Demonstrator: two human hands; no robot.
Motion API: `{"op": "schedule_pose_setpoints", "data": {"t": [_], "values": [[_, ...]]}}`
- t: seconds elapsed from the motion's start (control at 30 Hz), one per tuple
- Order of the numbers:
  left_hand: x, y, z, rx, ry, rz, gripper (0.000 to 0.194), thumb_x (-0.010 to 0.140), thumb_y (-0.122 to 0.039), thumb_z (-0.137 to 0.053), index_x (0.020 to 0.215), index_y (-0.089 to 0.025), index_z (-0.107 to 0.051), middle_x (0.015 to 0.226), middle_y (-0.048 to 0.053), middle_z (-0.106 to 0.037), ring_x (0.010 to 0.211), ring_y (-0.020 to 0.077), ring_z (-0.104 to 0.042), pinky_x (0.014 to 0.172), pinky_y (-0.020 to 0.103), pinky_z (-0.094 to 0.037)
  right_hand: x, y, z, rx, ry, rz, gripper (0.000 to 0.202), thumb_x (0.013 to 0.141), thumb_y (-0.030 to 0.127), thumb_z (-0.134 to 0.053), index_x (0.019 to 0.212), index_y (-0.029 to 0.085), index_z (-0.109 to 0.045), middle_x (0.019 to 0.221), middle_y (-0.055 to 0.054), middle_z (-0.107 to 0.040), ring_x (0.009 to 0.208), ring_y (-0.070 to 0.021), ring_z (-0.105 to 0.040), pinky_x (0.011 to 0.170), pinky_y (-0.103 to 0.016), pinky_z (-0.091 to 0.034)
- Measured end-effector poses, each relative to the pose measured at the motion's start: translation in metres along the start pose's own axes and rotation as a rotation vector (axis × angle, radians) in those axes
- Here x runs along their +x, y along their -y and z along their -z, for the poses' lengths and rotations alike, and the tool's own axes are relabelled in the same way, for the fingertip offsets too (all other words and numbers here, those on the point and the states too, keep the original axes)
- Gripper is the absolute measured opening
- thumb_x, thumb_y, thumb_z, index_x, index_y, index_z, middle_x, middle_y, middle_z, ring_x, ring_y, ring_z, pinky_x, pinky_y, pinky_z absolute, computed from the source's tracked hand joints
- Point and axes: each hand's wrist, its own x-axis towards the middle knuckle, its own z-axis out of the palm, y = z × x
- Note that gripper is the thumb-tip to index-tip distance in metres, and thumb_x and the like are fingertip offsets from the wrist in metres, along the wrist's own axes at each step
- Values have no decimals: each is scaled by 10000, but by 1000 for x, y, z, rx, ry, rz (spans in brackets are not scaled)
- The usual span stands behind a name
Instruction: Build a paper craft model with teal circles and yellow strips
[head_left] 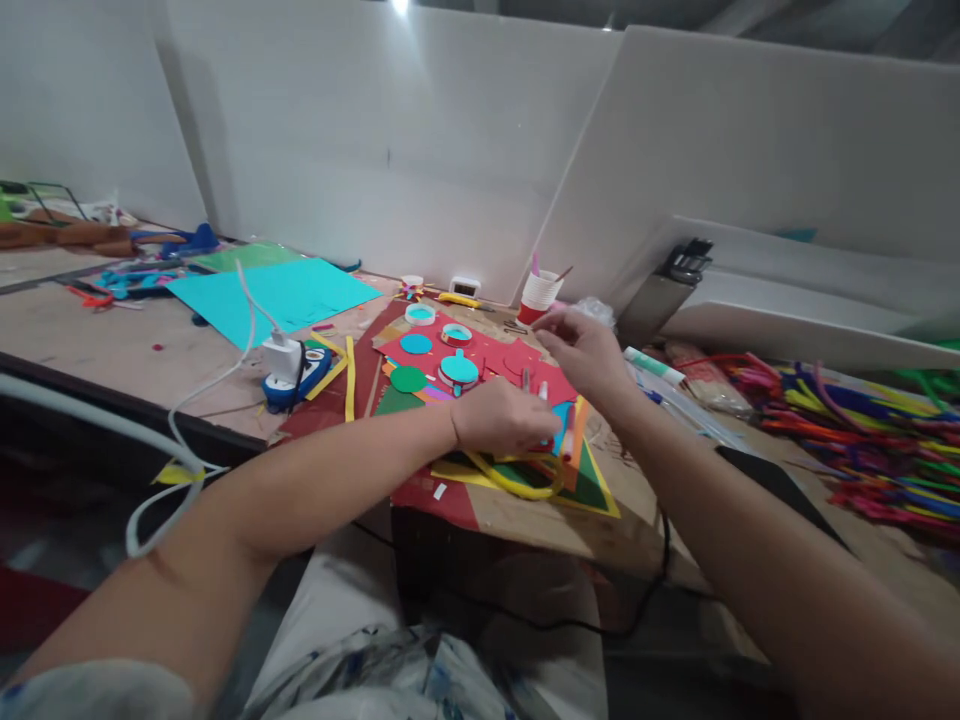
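Note:
My left hand point(504, 418) is closed over the near part of the colored paper pile; what it holds, if anything, is hidden. My right hand point(571, 345) hovers with bent fingers just beside the stacked paper cups point(538, 296); its fingertips are blurred. Under and around my left hand lie red paper point(491, 352), a yellow strip point(517, 488) bent in a loop and a dark green sheet point(592, 482). Left of my hands are a blue disc point(415, 344), a green disc point(409, 379) and a white ring with a blue top point(459, 370).
A large cyan sheet point(277, 300) lies at the left, near a blue power strip point(298, 380) with a white cable. Many pipe cleaners point(885, 430) are heaped at the right. White boards point(360, 140) stand behind the table. A small digital clock point(466, 288) stands at the back.

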Motion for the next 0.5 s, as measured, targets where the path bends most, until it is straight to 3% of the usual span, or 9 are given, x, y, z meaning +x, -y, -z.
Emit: {"op": "schedule_pose_setpoints", "data": {"t": [0.13, 0.27, 0.5], "values": [[2, -21, -3, 80, 40, -306, 211, 883, -173, -457, 736, -204, -605, 722, 19, -628, 631, 118, -567, 468, 297, -232, 12, 36, -28, -34, 298, 179, 153, 831, 305, -575, 867, 191, -671, 790, -43, -646, 702, -164, -548, 649, -312, -436], [1, -21, -1, 121, 5, -385, 192, 886, -174, -471, 765, -219, -614, 749, 7, -654, 607, 108, -577, 467, 288, -278, 21, 61, -72, -108, 599, 519, 110, 868, 250, -588, 924, 198, -666, 944, -59, -651, 846, -177, -564, 743, -315, -449], [1, -29, 14, 96, 62, -454, 276, 939, -294, -431, 844, -273, -689, 834, 9, -687, 641, 103, -628, 455, 288, -368, 40, 82, -130, -361, 708, 959, 263, 882, 78, -516, 1111, 171, -605, 1147, -121, -576, 1032, -225, -500, 802, -347, -429]]}}
